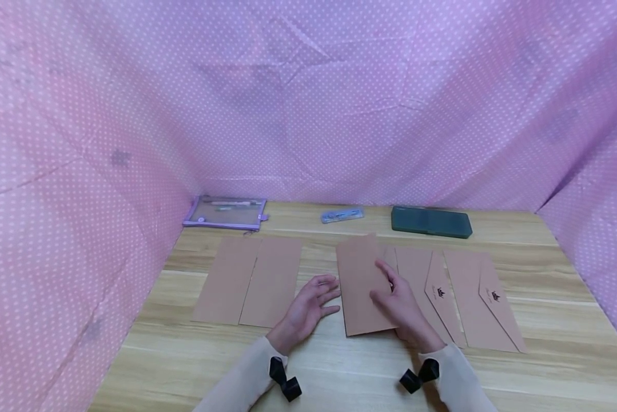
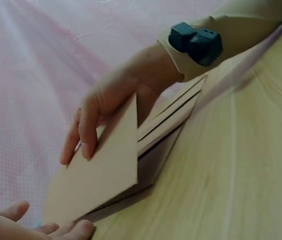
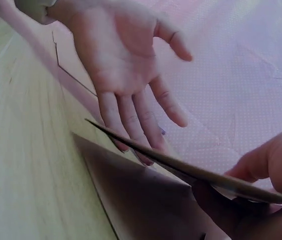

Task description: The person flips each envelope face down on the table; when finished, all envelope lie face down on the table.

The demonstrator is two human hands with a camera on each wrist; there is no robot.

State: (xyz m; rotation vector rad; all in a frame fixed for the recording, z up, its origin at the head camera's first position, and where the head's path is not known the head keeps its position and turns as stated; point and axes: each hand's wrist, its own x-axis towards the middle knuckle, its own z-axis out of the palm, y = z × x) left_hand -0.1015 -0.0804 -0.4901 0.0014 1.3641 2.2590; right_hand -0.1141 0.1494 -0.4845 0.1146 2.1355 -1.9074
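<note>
My right hand [image 1: 406, 309] pinches a brown kraft envelope [image 1: 361, 286] by its right side, thumb on the upper face. The envelope is tilted, its left side raised over another envelope [image 3: 131, 195] lying beneath it, as the right wrist view shows. Just left of the raised edge is my left hand [image 1: 307, 309], palm turned inward and fingers extended; its fingertips [image 3: 148, 157] come right up to that edge. To the right, two envelopes with pointed flaps and small crown prints lie side by side, the nearer envelope [image 1: 413, 272] partly covered by my hand and the farther envelope [image 1: 468, 292] in full view.
Two plain brown envelopes lie edge to edge at the left, one envelope [image 1: 226, 280] beside the other envelope [image 1: 273, 280]. Along the back stand a purple-edged mesh pouch [image 1: 231, 214] with pens, a small blue packet [image 1: 342, 215] and a dark green case [image 1: 432, 222]. A pink dotted curtain [image 1: 308, 114] surrounds the table.
</note>
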